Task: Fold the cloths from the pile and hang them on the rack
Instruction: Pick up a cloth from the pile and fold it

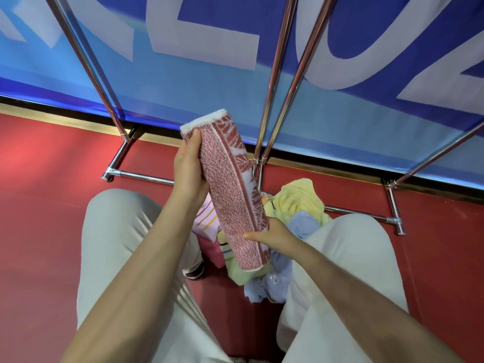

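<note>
The person is crouching over a pile of crumpled yellow, blue, green and pink cloths (301,205) lying on the red floor (52,205) between the knees, and is holding a folded red-and-white patterned terry towel (230,189) up at the centre of the view. The left hand (187,169) is gripping the towel's upper part at about 11 o'clock, thumb pressing near the white top edge. The right hand (272,233) is gripping the lower part at 5 o'clock, thumb lying across the face.

The folding of this towel is looking finished, so the step in hand is likely the hanging. The next move is calling for lifting the towel toward a bar of the chrome tubular rack (277,79), whose poles are rising at 12 and 1 o'clock in front of the blue-and-white banner (204,74); the hanging bar itself is lying out of view above. Open room is showing between the poles at 11 to 12 o'clock; the rack's base rail (146,176) is running just beyond the pile.
</note>
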A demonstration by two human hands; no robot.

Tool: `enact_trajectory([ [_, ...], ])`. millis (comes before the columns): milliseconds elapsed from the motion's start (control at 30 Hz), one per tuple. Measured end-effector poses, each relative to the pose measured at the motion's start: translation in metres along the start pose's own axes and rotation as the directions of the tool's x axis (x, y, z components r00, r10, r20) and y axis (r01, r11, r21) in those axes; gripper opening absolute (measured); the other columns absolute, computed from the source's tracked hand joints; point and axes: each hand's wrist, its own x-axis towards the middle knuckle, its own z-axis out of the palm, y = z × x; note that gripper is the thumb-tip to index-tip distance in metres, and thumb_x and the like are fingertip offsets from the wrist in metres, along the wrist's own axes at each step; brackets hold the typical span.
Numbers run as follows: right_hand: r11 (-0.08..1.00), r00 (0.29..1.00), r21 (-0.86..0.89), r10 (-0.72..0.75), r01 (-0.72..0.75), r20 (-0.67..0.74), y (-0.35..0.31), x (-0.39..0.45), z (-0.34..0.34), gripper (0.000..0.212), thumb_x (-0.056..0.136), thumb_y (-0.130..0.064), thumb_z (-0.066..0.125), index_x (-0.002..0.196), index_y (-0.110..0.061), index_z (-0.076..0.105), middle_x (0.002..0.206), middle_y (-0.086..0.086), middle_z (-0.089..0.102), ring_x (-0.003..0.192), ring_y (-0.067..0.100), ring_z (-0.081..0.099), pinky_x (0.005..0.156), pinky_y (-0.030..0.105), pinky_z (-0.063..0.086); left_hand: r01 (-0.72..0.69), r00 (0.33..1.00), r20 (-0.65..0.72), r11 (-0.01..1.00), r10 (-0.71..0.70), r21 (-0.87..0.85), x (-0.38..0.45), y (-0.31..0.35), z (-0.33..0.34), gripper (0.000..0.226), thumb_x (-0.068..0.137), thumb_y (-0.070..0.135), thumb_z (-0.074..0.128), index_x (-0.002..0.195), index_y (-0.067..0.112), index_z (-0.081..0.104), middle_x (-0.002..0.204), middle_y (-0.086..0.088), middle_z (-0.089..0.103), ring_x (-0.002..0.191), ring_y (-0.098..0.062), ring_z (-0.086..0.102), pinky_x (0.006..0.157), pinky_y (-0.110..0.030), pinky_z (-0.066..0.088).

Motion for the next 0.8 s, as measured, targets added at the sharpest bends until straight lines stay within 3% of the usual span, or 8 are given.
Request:
enact_trajectory([
  [100,1.0,1.0,0.003,0.003,-0.003,-0.011,-0.011,-0.005,-0.004,0.028,0.085,-0.016,0.072,0.111,-0.021,0.063,0.105,-0.009,0.07,0.094,0.004,0.068,0.087,0.022,0.054,0.086,0.996,0.041,0.995,-0.084,-0.044,-0.002,0.001,-0.001,0.044,0.101,0.032,0.046,0.134,0.004,0.051,0.116,-0.014,0.066,0.108,-0.027,0.064,0.096,-0.044,0.052],
  [200,0.993,0.992,0.094,-0.057,0.068,-0.112,-0.036,-0.006,-0.005,0.012,0.092,-0.02,0.062,0.102,-0.024,0.066,0.102,-0.004,0.072,0.095,0.014,0.069,0.09,0.03,0.053,0.142,0.986,0.099,0.986,-0.133,-0.086,-0.003,0.009,0.012,0.049,0.101,0.033,0.045,0.139,0.003,0.046,0.118,-0.014,0.066,0.107,-0.026,0.066,0.084,-0.038,0.056],
  [333,0.974,0.942,0.14,-0.127,0.178,-0.311,-0.085,0.0,-0.002,0.015,0.098,-0.027,0.051,0.093,-0.025,0.065,0.088,-0.013,0.07,0.082,0.001,0.066,0.083,0.025,0.05,0.163,0.979,0.145,0.978,-0.144,-0.132,0.003,0.034,0.035,0.046,0.102,0.034,0.043,0.137,0.004,0.048,0.111,-0.013,0.068,0.099,-0.025,0.068,0.08,-0.038,0.057],
  [400,0.962,0.916,0.135,-0.175,0.237,-0.361,-0.109,0.004,-0.001,0.016,0.099,-0.029,0.048,0.102,-0.025,0.063,0.096,-0.01,0.069,0.091,0.004,0.065,0.087,0.025,0.05,0.156,0.978,0.159,0.976,-0.132,-0.154,0.007,0.051,0.049,0.048,0.101,0.036,0.043,0.137,0.004,0.049,0.113,-0.014,0.067,0.102,-0.027,0.066,0.085,-0.04,0.056],
  [600,0.927,0.852,0.088,-0.295,0.365,-0.432,-0.192,0.014,-0.004,0.012,0.097,-0.026,0.054,0.104,-0.022,0.063,0.105,0.003,0.069,0.1,0.019,0.065,0.093,0.037,0.051,0.068,0.985,0.166,0.986,-0.043,-0.152,0.019,0.117,0.089,0.039,0.103,0.037,0.04,0.115,0.007,0.062,0.101,-0.012,0.071,0.092,-0.024,0.069,0.078,-0.036,0.057],
  [700,0.91,0.835,0.067,-0.344,0.41,-0.429,-0.239,0.017,-0.009,0.01,0.095,-0.024,0.058,0.096,-0.018,0.067,0.096,0.004,0.071,0.089,0.015,0.066,0.084,0.033,0.052,-0.037,0.992,0.113,0.994,0.049,-0.105,0.03,0.157,0.101,0.042,0.102,0.035,0.043,0.124,0.004,0.06,0.108,-0.013,0.07,0.097,-0.024,0.069,0.077,-0.035,0.058],
  [800,0.902,0.822,-0.025,-0.404,0.431,-0.402,-0.289,0.018,-0.015,0.014,0.094,-0.024,0.06,0.089,-0.014,0.069,0.084,0.001,0.07,0.076,0.01,0.062,0.073,0.027,0.049,-0.18,0.983,0.035,0.983,0.182,-0.044,0.039,0.2,0.106,0.032,0.101,0.03,0.048,0.119,0.007,0.061,0.097,-0.007,0.071,0.086,-0.018,0.07,0.071,-0.032,0.057],
])
